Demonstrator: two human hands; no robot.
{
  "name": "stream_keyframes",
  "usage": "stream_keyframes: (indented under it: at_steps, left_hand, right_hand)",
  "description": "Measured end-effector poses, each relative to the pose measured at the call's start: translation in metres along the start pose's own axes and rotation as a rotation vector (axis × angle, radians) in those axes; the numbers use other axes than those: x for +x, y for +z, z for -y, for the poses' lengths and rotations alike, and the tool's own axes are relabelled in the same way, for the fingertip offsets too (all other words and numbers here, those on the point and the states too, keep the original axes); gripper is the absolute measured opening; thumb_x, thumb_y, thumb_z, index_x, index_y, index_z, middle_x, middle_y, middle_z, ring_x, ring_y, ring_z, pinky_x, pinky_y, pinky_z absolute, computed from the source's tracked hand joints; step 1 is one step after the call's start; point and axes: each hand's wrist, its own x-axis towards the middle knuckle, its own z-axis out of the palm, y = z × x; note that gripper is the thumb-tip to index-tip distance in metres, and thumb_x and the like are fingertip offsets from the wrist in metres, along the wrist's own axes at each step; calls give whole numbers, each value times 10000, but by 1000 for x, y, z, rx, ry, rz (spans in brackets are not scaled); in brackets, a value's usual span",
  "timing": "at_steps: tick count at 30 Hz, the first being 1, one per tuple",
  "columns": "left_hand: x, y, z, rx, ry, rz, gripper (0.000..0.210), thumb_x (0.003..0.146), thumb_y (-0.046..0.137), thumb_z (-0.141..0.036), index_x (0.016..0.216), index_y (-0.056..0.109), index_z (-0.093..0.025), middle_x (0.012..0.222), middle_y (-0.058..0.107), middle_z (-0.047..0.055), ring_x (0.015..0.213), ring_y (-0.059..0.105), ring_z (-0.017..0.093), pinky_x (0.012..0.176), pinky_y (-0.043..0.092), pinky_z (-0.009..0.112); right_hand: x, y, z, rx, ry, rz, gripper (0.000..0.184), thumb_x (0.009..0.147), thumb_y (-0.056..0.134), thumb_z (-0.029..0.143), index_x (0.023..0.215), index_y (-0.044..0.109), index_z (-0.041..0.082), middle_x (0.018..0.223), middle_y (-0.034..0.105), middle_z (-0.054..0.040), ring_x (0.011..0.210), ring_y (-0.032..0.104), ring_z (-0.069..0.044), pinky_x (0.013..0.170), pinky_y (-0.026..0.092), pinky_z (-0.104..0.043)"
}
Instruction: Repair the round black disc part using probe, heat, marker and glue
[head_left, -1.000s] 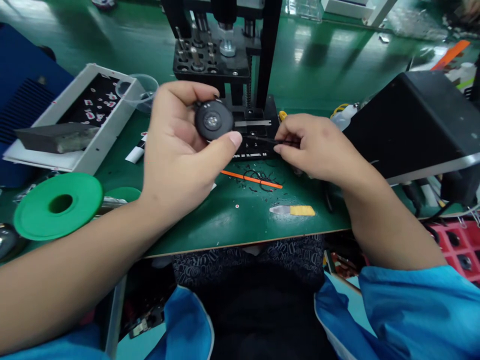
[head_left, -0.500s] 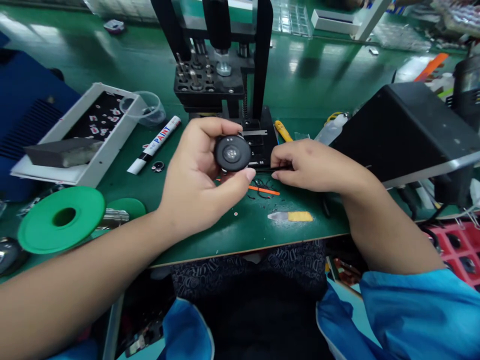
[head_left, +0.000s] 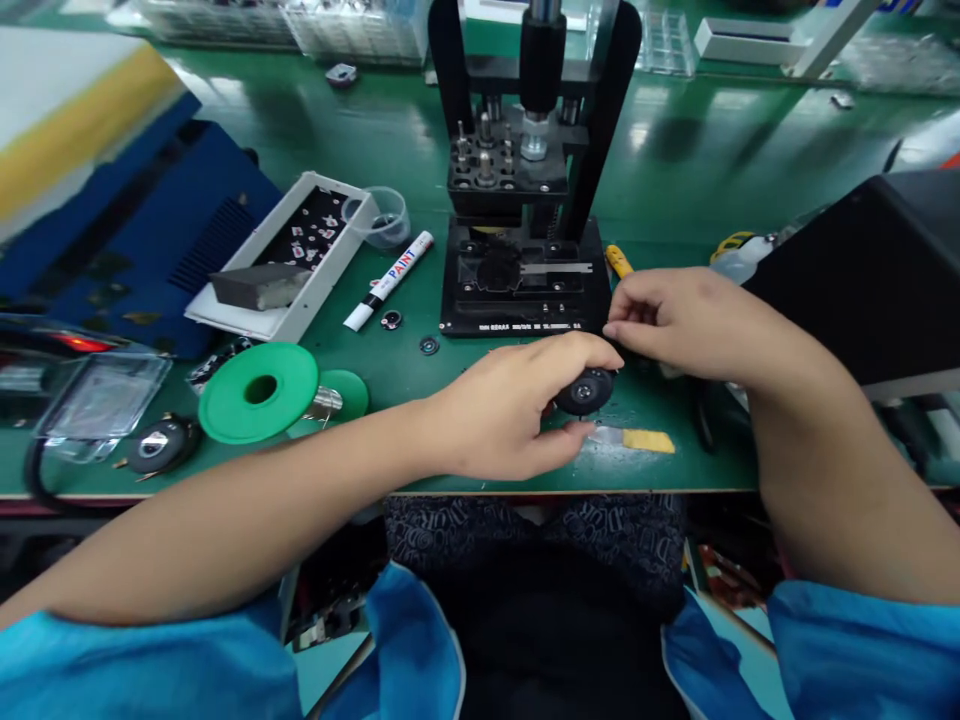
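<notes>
Grasping round black device in left hand, over green table near its front edge. At one o'clock, holding right hand curled; cannot tell whether gripping anything. With black press at eleven, paint marker at ten, yellow-handled blade at four.

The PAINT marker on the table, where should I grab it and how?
I'd pinch the PAINT marker at the middle of its white barrel, coming from straight above, across the two long sides. It lies flat and slanted, long and slim, with nothing on top.
</notes>
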Motion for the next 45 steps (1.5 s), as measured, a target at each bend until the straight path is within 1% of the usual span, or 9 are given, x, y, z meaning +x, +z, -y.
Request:
stream_keyframes:
  at_steps: [3, 7, 13, 19, 23, 26, 31, 37, 45]
  left_hand:
    - [2, -2, -1, -65, -79, -32, 485, 910, 768, -237, 1379, 647, -267, 1313, 789, 78, 978, 775, 229, 798, 648, 358]
    - [9, -7, 2, -201, -265, -342, 519, 854, 897, -285, 1317, 662, -278, 1191, 730, 50, 842, 676, 184, 659, 580, 321]
    - [15, -14, 14, -264, -255, -550, 542, 843, 1023, -362, 1240, 662, -290, 1122, 707, 26, 993, 697, 220, 781, 625, 340]
    - [12, -14, 23, -249, -150, -561, 550, 805, 1047, -284, 1229, 696, -272, 1104, 713, 29, 940, 705, 210, 728, 605, 341]
    - [12, -14, 19, -268, -242, -536, 521, 824, 1025, -283, 1224, 690, -291, 1146, 728, 34, 992, 724, 231, 752, 628, 358]
    - [12, -14, 17, -267, -243, -543, 534, 793, 1017, -245, 1217, 693, -277, 1142, 731, 35, 977, 720, 220, 737, 620, 340]
    - [11, -15, 24, -248, -195, -528, 577, 779, 1039, -234, 1231, 681, -247, 1120, 731, 38, 955, 720, 208, 747, 625, 326]
    - [10, -17, 31, -228, -180, -496, 619, 766, 1034, -208, 1270, 675, -238, 1116, 722, 37, 919, 701, 185, 727, 623, 295]
    - [8, -18, 34, -148, -112, -459, 583, 765, 944, -148, 1272, 673, -246, 1105, 742, 31, 912, 718, 176, 727, 641, 273]
  right_hand:
    - [3, 1, -3, 3, 68, -192, 163, 943, 816, 223, 835, 701, 263, 754, 720, 4, 706, 633, -216, 722, 445, -406]
    - [5, -1, -3, 30, 110, -373, 165, 970, 803, 215, 868, 679, 256, 839, 721, -32, 808, 662, -250, 801, 491, -435]
    - [1, -11, 11, 28, 187, -370, 139, 980, 768, 137, 897, 698, 224, 895, 735, -35, 831, 667, -221, 833, 519, -407]
    - [-2, -12, 17, -97, 192, -116, 184, 989, 770, 122, 854, 692, 219, 846, 713, 8, 802, 630, -180, 795, 457, -360]
    - [-1, -11, 16, -182, 220, 26, 206, 1006, 771, 140, 828, 694, 211, 889, 740, -6, 846, 661, -185, 796, 437, -355]
    - [0, -9, 12, -241, 269, 11, 50, 1042, 752, 169, 1012, 774, 203, 966, 776, -20, 878, 685, -200, 834, 458, -360]
    - [1, -11, 8, -314, 273, 90, 293, 1062, 784, 274, 1346, 825, 215, 1128, 813, -69, 1017, 720, -262, 885, 475, -376]
    - [-1, -16, 14, -296, 347, 155, 160, 1039, 822, 298, 1181, 810, 227, 1036, 797, -45, 922, 699, -240, 791, 433, -358]
    - [4, -6, 6, -237, 243, -17, 33, 1028, 779, 183, 999, 782, 198, 984, 769, -33, 900, 667, -208, 818, 438, -360]
